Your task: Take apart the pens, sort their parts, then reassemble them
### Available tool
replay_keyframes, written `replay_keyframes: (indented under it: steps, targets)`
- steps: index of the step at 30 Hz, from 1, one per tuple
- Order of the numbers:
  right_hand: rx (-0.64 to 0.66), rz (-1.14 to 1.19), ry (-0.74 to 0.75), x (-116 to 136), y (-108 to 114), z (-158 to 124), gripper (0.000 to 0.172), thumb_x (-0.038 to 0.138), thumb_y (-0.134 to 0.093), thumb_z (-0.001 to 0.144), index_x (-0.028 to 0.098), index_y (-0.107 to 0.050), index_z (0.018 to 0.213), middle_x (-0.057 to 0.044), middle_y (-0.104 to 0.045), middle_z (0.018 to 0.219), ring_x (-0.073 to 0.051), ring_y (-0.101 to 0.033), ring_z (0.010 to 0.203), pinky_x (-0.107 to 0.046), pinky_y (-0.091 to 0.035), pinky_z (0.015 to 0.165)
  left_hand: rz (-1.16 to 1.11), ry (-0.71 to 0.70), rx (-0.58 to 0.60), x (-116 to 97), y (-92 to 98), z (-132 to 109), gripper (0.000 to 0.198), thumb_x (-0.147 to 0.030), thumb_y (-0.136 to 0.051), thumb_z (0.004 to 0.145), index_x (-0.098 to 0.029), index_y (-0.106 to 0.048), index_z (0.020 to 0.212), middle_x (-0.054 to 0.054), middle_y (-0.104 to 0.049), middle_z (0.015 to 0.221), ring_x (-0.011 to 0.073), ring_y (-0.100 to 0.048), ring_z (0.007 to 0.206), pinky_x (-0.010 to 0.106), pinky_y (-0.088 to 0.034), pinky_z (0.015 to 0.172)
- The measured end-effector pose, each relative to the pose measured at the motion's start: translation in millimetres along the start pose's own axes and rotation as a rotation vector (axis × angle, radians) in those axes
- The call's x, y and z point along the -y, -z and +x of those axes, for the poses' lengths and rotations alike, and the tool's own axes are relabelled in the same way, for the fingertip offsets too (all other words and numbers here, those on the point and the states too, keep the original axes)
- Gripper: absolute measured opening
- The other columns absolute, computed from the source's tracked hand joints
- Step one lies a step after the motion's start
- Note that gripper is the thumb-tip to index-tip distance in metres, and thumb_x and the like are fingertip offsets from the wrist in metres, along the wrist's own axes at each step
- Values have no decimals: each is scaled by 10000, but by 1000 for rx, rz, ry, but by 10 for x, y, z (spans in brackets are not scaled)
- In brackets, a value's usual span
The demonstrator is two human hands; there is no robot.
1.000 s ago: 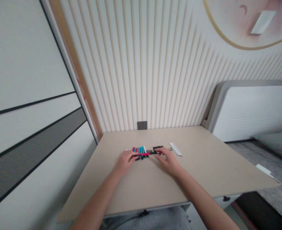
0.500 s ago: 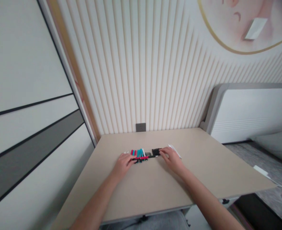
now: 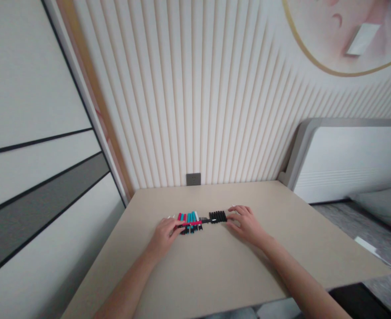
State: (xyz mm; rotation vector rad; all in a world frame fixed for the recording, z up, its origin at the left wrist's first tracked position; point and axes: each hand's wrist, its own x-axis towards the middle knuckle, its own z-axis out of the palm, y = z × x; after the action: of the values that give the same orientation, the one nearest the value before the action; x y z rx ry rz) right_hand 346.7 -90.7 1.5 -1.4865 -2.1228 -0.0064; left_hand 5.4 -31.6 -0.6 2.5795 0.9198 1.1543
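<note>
Fingers of the left hand [image 3: 164, 237]: what do they hold?

Clenched on a slim red-and-black pen [image 3: 192, 223], which lies across a row of teal and red pens [image 3: 190, 220] on the table [image 3: 248, 266].

And the right hand [image 3: 247, 223]?

Fingers loosely curved, just beside a black row of pens [image 3: 217, 216]; whether they grip anything cannot be told. Both rows lie nearer the table's far edge, below a wall socket [image 3: 193, 179].

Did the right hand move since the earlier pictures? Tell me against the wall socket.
Yes, the right hand has shifted rightward, farther from the wall socket.
</note>
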Motion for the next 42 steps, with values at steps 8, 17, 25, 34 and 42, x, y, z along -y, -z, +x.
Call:
replay_keyframes:
  steps: [8,17,25,34,42]
  targets:
    - [-16,183,-43,37,-49,89,171,348,-597,879,248,-724,823,-75,-687,1009,-251,-581,984,-433,-395,901,-36,51,7,-77,-9,11,207,-375,-548,933,-223,-688,951,34,-716,845,180,-641,787,291,-470,733]
    - [-314,894,-367,378,-274,403,377,548,-549,863,184,-645,885,-76,-697,808,-199,-631,737,-300,-488,636,-39,108,-24,-101,-28,21,213,-379,-560,921,-226,-701,970,42,-716,849,194,-650,800,307,-488,761]
    - [-270,834,-327,475,-312,166,362,548,-593,842,197,-674,879,-80,-709,858,-224,-636,808,-342,-508,724,-71,148,-42,-89,-30,11,176,-346,-583,907,-227,-698,966,31,-711,850,188,-654,818,287,-495,746]
    - [-213,887,-310,345,-362,189,346,526,-633,824,204,-704,928,-79,-724,910,-221,-652,807,-379,-529,767,-89,173,-44,-115,-20,11,195,-340,-566,913,-221,-695,998,38,-708,870,184,-640,810,287,-484,745]
    - [-160,878,-284,436,-290,184,274,458,-634,839,214,-716,934,-71,-731,942,-220,-660,851,-363,-520,792,-88,146,-41,-101,-40,3,197,-359,-567,917,-229,-695,993,28,-704,855,182,-638,790,283,-477,730]
